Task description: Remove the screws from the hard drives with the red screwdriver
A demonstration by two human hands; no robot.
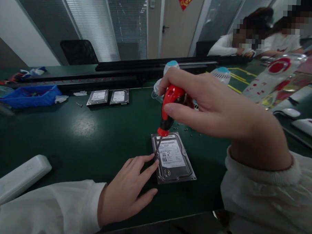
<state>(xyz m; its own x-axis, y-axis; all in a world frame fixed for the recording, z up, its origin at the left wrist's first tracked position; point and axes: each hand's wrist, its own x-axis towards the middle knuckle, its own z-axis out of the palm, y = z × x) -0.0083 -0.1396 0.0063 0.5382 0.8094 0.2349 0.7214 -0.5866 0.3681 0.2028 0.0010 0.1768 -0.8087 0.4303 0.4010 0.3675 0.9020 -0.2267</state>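
A hard drive (181, 149) lies label up on the green table in front of me. My right hand (198, 98) grips a red and black screwdriver (166, 122) above it, and the shaft slants down to the left edge of the drive's cover. My left hand (132, 186) rests flat with fingers spread, its fingertips at the drive's left side, right by the screwdriver's tip. What the tip sits in is too small to tell. Several small screws (185, 129) are scattered behind the drive, partly hidden by my right hand.
Two more hard drives (98, 97) stand side by side farther back. A blue bin (34, 96) is at the left, a white elongated case (21, 176) at the near left. Clear plastic bottles (268, 80) and a white mouse (288, 112) are to the right. Two people sit beyond.
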